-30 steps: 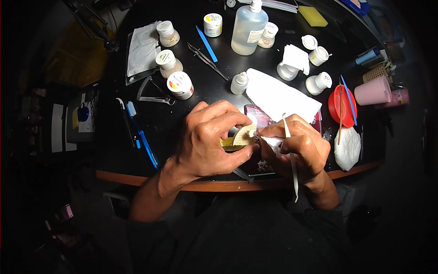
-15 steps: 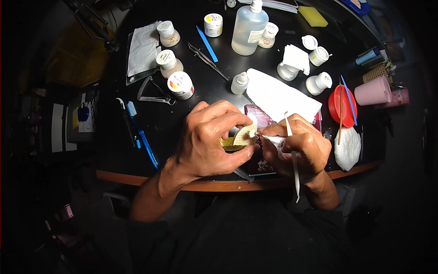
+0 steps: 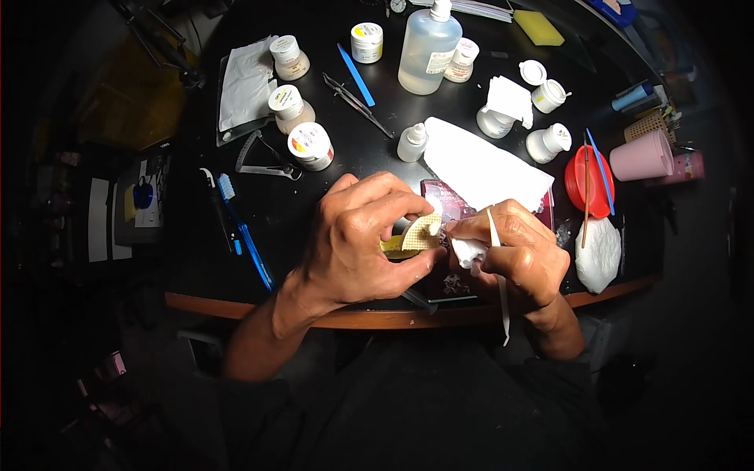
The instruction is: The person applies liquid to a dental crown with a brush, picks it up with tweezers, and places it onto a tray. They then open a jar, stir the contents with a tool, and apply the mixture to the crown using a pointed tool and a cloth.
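Between the thumb and fingers of my left hand [image 3: 345,235] is a beige honeycomb-patterned plate [image 3: 414,238], with a small white tooth-like piece [image 3: 433,228] at its right end. A yellow curved part [image 3: 391,249] shows below the plate. My right hand [image 3: 530,255] is closed, its fingertips right beside the white piece. Through its fingers runs a slim white double-ended tool [image 3: 504,306], pointing down toward the table edge. A crumpled white tissue [image 3: 468,253] is also tucked in that hand. What the right fingertips pinch is too small to make out.
Beneath the hands lies a dark red patterned slab [image 3: 452,289], partly under a folded white paper towel [image 3: 487,165]. Lidded jars [image 3: 312,147], a large clear bottle [image 3: 429,55] and tweezers [image 3: 357,104] stand or lie behind. A red dish [image 3: 580,184] is at right, a blue toothbrush [image 3: 250,242] at left.
My right hand has turned slightly, tilting the white tool and raising its lower end a little. More of the tissue shows. My left hand and the plate stay almost still.
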A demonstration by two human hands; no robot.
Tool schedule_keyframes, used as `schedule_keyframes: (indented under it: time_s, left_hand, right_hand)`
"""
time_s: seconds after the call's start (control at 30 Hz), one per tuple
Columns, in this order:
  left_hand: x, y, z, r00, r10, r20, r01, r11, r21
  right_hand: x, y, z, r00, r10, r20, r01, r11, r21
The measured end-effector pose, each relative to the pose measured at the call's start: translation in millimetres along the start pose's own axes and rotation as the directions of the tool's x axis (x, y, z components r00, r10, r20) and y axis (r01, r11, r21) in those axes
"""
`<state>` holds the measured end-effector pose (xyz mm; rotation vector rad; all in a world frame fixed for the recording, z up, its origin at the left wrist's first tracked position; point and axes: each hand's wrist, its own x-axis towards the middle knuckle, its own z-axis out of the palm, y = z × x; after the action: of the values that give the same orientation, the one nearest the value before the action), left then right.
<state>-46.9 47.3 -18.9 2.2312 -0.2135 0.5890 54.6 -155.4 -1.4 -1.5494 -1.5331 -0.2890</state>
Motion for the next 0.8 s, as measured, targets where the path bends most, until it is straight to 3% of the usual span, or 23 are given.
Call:
schedule_keyframes:
  time_s: [0.4, 0.8]
  left_hand:
    - [-0.8, -1.1, 1.7, 1.0, -0.007, -0.01, 0.007, 1.0, -0.029]
    - [-0.5, -0.8, 1.6, 1.0, 0.016, -0.021, -0.016, 1.0, 0.001]
  right_hand:
    - [-0.2, -0.1, 3.0, 0.997, -0.077, 0.006, 0.077, 0.997, -0.024]
    - [-1.8, -5.1, -2.5, 0.996, -0.054, 0.064, 0.057, 0.997, -0.046]
